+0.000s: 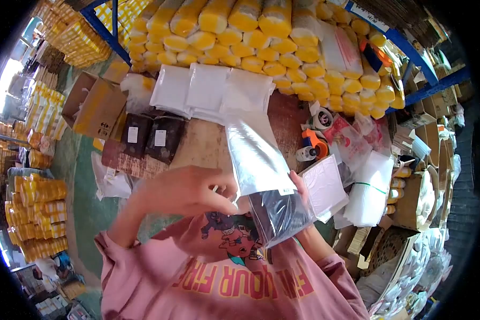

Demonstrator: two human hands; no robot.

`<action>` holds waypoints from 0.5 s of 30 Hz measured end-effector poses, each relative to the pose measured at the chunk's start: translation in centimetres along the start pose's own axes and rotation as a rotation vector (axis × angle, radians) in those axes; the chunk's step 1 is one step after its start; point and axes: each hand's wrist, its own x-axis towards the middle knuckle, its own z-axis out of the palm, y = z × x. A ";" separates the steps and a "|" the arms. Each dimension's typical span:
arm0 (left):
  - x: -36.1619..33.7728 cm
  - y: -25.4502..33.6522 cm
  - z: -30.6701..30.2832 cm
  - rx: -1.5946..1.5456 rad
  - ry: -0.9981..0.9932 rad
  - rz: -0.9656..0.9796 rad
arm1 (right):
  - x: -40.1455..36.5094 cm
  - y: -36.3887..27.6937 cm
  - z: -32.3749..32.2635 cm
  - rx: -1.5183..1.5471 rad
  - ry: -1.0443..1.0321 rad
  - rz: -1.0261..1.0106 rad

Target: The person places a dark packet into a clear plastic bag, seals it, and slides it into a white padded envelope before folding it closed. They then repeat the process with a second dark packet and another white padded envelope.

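Note:
A clear plastic bag (257,154) with a dark folded item (280,216) in its lower part hangs tilted in front of the shirt. My right hand (300,186) grips the bag's right edge, thumb in front and most of the fingers hidden behind it. At the bag's left side is my left hand (205,186), its fingers curled and pinched together. A small white bit shows between them, too small to name. Two dark packages (135,136) with white labels lie on the worn table (197,144). Stacks of white bags (210,88) lie behind them.
Yellow-ended rolls (261,40) are piled at the back. To the right are an orange tape dispenser (317,144), a white pad (324,186) and a banded white bundle (367,186). An open cardboard box (98,106) stands at the left. Blue shelf bars (426,93) frame the back.

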 end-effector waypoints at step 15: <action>3.2 -4.2 11.6 -1.020 0.770 -0.627 | -1.9 0.8 -1.1 -0.214 0.054 0.082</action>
